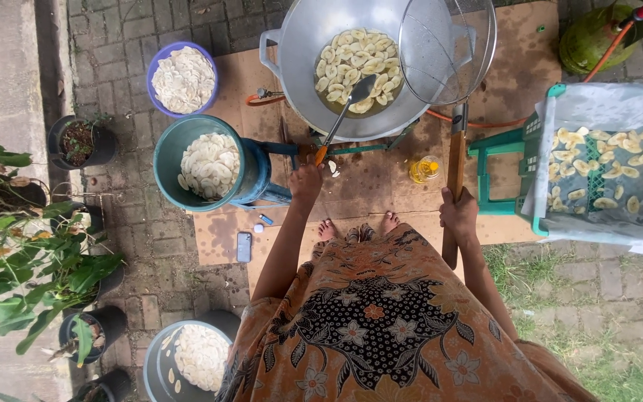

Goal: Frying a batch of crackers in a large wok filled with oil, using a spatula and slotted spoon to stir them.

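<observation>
A large metal wok (299,45) stands on a burner, holding hot oil and several pale banana slices (359,59). My left hand (306,181) grips the orange end of a long metal spatula (345,110) whose blade rests among the slices. A wooden-handled wire skimmer (446,48) is in my right hand (458,212), its round mesh basket hovering over the wok's right rim. My bare feet show on cardboard below the wok.
A teal bucket (169,175) and a purple bowl (159,56) hold raw slices left of the wok. A green crate (541,149) lined with paper carries fried chips at right. Green gas cylinder (597,37) top right. Potted plants (76,141), a phone (244,246), another bucket (159,365) nearby.
</observation>
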